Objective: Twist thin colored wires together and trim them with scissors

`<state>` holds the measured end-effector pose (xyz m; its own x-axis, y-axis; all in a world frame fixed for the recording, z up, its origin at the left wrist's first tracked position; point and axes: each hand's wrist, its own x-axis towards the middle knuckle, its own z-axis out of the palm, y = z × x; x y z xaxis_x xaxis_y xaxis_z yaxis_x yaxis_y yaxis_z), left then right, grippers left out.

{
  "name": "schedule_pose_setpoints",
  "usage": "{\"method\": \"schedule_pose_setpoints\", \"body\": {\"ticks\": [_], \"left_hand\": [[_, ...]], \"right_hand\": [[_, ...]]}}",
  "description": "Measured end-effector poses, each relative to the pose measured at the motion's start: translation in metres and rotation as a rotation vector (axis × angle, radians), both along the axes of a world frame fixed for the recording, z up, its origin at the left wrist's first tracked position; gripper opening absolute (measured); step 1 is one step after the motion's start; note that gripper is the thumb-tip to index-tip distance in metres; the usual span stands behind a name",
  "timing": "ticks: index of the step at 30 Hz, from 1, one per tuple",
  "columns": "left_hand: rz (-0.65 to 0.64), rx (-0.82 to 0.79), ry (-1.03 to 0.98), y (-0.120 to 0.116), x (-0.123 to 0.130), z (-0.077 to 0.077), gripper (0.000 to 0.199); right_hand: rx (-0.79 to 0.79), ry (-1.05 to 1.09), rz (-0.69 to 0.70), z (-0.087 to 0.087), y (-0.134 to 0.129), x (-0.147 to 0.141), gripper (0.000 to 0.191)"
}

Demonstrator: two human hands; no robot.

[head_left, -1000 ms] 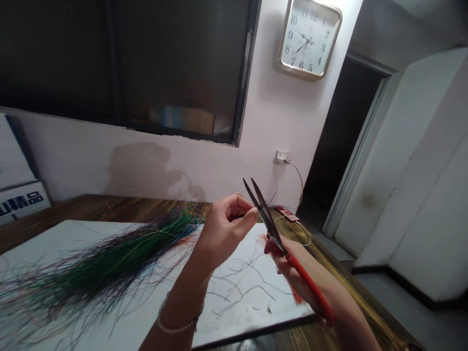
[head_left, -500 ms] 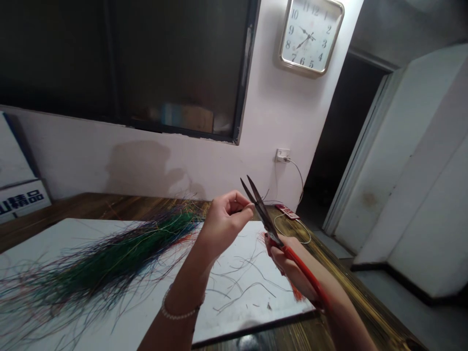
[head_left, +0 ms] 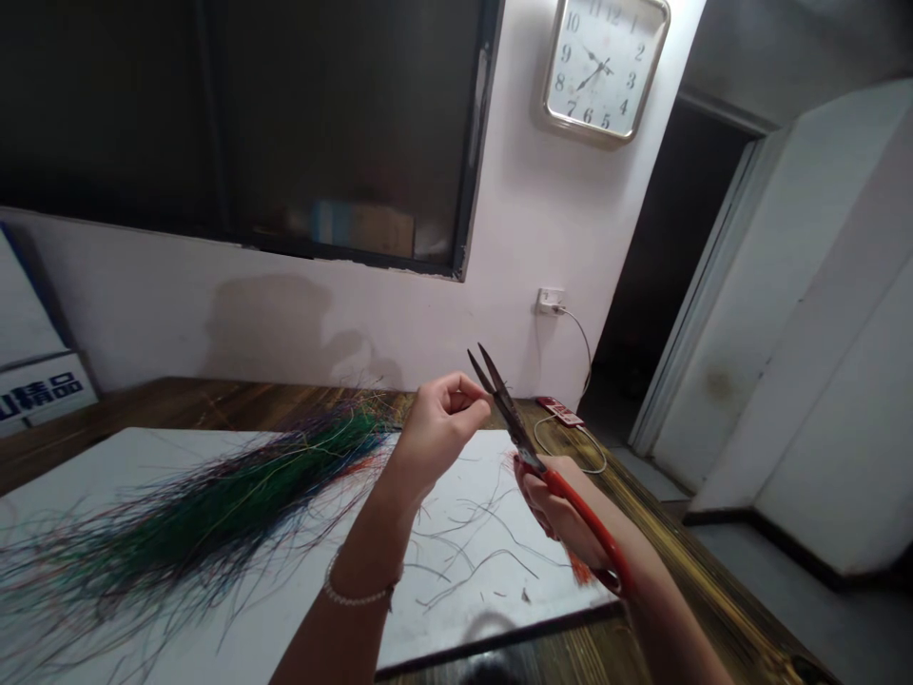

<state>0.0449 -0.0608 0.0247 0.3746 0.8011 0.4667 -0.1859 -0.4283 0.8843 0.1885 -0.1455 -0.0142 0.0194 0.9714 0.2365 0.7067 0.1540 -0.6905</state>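
Note:
My left hand (head_left: 446, 428) is raised over the white board (head_left: 471, 628), thumb and forefinger pinched together; whatever it pinches is too small to make out. Red-handled scissors (head_left: 581, 504) are in my right hand (head_left: 563, 504), their blades slightly apart and pointing up and left. The blades touch or nearly touch my left fingertips. A thick bundle of green, blue and purple wires (head_left: 235, 495) lies on the board to the left. Loose thin wires (head_left: 471, 561) are scattered below my hands. Some orange strands (head_left: 581, 568) show partly behind my right forearm.
A red phone-like object (head_left: 560, 411) with a white cable lies at the table's back right. The cable runs to a wall socket (head_left: 551, 302). A printed box (head_left: 47, 390) stands at the left. The wooden table (head_left: 713, 590) extends past the board.
The scissor blades have closed a little, and the dark strand beyond them no longer shows. Both hands have shifted very slightly left.

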Motion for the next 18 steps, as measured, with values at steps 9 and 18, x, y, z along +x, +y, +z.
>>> {"method": "schedule_pose_setpoints", "body": {"ticks": [9, 18], "left_hand": [[-0.01, -0.014, 0.001, 0.008, 0.004, -0.003, 0.007], [0.004, -0.01, 0.025, 0.015, 0.006, -0.007, 0.009]], "right_hand": [[-0.024, 0.064, -0.026, -0.005, 0.005, 0.001, 0.016], [0.001, 0.079, -0.03, -0.012, 0.012, 0.006, 0.015]]}}
